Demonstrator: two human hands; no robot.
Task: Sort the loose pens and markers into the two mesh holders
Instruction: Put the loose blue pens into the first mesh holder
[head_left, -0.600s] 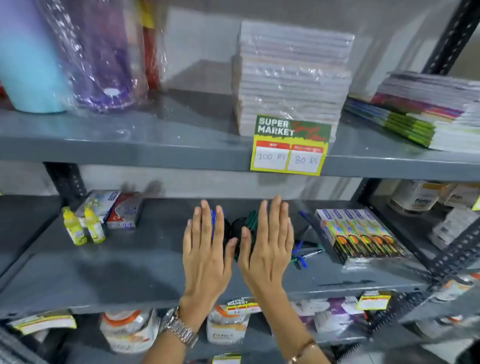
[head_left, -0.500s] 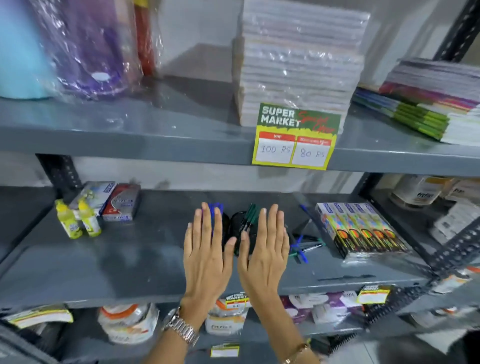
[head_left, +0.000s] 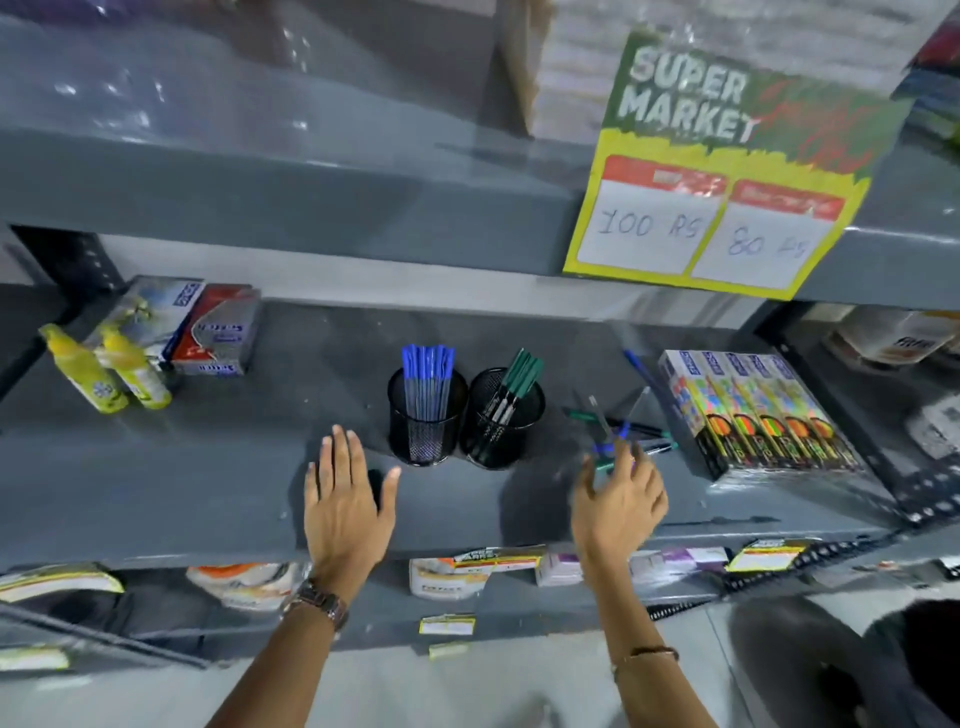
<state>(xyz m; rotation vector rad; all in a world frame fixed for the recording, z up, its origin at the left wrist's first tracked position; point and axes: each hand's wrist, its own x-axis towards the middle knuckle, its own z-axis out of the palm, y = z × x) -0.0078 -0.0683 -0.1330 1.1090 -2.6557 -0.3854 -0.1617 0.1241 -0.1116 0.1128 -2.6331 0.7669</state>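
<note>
Two black mesh holders stand side by side on the grey middle shelf (head_left: 208, 467). The left holder (head_left: 427, 421) carries several blue-capped pens (head_left: 428, 371). The right holder (head_left: 501, 423) carries several green-capped markers (head_left: 517, 382). Loose pens and markers (head_left: 618, 431) lie in a pile right of the holders. My left hand (head_left: 345, 506) hovers flat, fingers apart, in front and left of the left holder, holding nothing. My right hand (head_left: 618, 501) is blurred, fingers apart, its fingertips at the near edge of the loose pile. Whether it touches a pen I cannot tell.
Colourful boxed packs (head_left: 753, 415) lie right of the loose pile. Two yellow bottles (head_left: 111, 374) and flat boxes (head_left: 192, 327) sit at the shelf's left. A price sign (head_left: 722, 171) hangs from the upper shelf edge. More goods fill the shelf below.
Both hands have parted from in front of the holders: the left went down and left, the right swung right toward the loose pens. The camera has moved closer and lower.
</note>
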